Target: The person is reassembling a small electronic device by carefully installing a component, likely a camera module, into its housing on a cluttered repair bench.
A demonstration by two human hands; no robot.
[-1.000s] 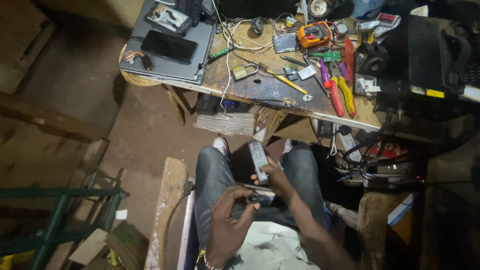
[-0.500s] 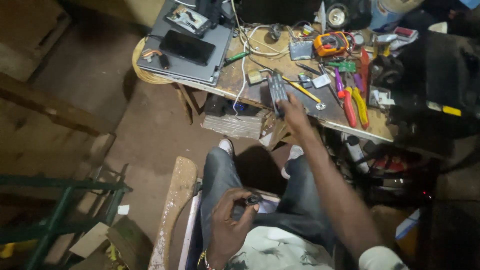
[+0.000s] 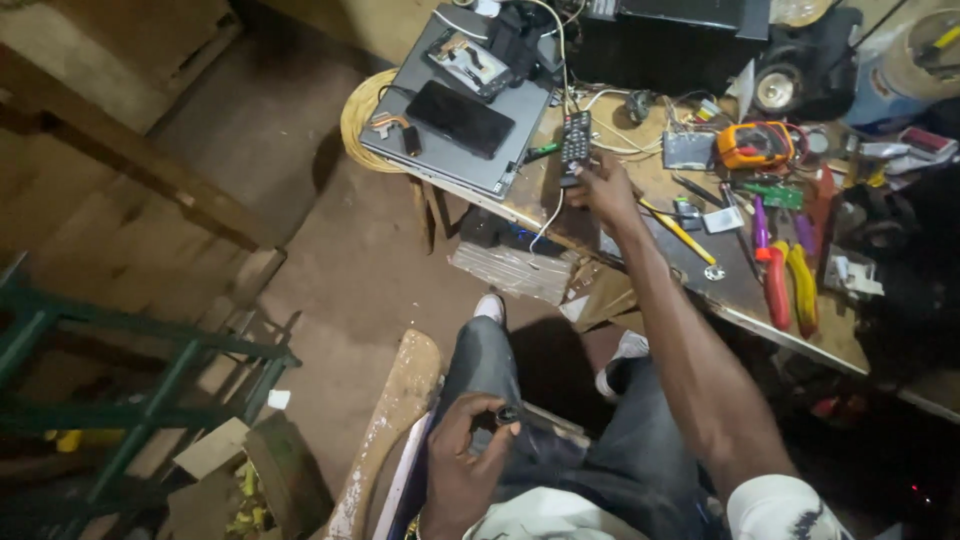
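Note:
My right hand reaches out over the cluttered workbench and holds a black remote control by its near end, the remote lying on or just above the bench beside a grey flat device. My left hand rests on my lap over dark jeans, its fingers closed on a small dark tool with a thin handle. What kind of tool it is cannot be told.
On the bench lie a dark phone, an orange multimeter, red and yellow pliers, a yellow screwdriver and white wires. A black box stands at the back. A green metal frame and wood planks sit left.
My right hand lifted the remote from my lap and carried it out to the bench, further left towards the grey device. The left hand stayed on my lap with the small tool.

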